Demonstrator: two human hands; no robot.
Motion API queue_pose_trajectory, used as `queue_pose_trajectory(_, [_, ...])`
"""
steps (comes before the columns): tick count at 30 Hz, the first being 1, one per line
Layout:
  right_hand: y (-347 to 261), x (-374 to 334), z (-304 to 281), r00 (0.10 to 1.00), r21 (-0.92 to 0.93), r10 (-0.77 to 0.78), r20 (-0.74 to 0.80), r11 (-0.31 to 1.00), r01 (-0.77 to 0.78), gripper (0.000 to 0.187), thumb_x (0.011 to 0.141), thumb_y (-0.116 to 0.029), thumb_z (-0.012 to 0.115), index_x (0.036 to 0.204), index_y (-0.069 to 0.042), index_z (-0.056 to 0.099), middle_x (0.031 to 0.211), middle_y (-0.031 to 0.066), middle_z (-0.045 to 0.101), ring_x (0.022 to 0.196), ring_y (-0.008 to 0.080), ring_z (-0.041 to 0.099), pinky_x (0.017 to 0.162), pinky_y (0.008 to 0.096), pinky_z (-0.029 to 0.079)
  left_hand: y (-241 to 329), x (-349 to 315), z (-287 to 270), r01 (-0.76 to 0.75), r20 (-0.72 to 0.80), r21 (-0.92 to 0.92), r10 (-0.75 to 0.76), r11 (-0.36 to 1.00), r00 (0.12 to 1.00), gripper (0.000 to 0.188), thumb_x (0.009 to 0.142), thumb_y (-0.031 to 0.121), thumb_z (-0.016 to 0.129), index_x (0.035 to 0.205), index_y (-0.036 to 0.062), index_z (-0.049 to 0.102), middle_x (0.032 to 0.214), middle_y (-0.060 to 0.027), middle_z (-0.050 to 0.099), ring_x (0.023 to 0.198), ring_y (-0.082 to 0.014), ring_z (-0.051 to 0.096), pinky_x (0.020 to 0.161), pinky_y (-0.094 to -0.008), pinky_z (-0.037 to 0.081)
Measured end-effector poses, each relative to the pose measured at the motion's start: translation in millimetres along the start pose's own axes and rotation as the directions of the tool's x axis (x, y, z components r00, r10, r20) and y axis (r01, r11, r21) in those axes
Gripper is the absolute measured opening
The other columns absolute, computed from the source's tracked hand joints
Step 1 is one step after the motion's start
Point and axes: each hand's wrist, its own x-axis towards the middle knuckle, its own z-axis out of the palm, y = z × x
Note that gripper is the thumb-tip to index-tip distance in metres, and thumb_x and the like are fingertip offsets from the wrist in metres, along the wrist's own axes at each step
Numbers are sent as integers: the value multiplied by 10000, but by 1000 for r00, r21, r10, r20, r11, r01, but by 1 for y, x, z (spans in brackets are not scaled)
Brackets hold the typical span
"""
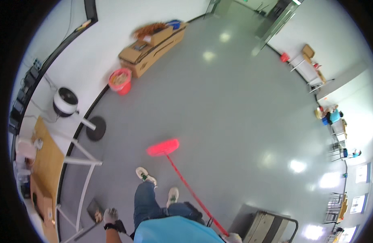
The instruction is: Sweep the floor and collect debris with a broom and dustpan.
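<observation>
My right hand [234, 238], gloved and at the lower edge, is closed around the upper end of a red broom handle. The broom [164, 147] reaches forward and left, its wide pinkish-red head on the grey floor ahead of my feet. On the left, my gloved left hand [110, 216] has its fingers curled beside a dark dustpan [95, 210] with some light debris in it. That hand appears to grip the dustpan's handle, though the grip itself is mostly hidden.
At left stand a white-legged wooden table [48, 158] and a pedestal fan [96, 128]. A lined red bin [120, 81] and cardboard boxes [154, 50] line the wall. A metal cart [267, 227] is close by on my right. People and tables [340, 129] are far right.
</observation>
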Motion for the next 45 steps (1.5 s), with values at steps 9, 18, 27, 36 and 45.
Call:
queue_pose_trajectory(9, [-28,182,45,976,258,-167,-138,946,198,316,736,-321,554,837,-28,619,686,181,581,652,256,579,550,363,440,-67,47,-9,79,-167,-23,-81,997,983,233,810,238,421,965,63,422,858,-125,554,740,-314,548,606,-418,467])
queue_pose_trajectory(18, [-111,235,-42,984,547,-53,-171,825,140,222,717,-189,576,671,29,574,514,46,498,401,121,463,354,267,381,-51,51,6,-108,-72,-46,105,993,992,274,829,287,392,934,40,445,797,-111,562,735,-259,563,568,-325,456])
queue_pose_trajectory(27, [-177,236,-137,949,729,-201,-241,608,314,131,729,-119,523,659,-8,512,492,3,431,366,80,393,330,221,302,-40,-11,86,-189,96,-84,197,978,976,166,797,197,452,901,68,451,833,-103,550,749,-259,542,592,-332,461])
queue_pose_trajectory(36, [-232,271,-191,889,734,-424,-172,547,403,104,766,-96,497,701,-14,496,569,23,467,416,88,438,378,246,407,-17,-22,77,-188,4,-143,190,972,982,145,788,194,447,844,60,456,802,-118,566,697,-267,563,519,-334,451])
queue_pose_trajectory(45, [-285,191,-290,784,944,-619,51,286,164,279,768,-112,507,1045,-110,471,733,43,484,594,105,496,489,255,437,-104,-95,101,-230,-225,-280,169,932,960,179,822,204,420,942,72,431,810,-119,577,677,-278,571,544,-351,481])
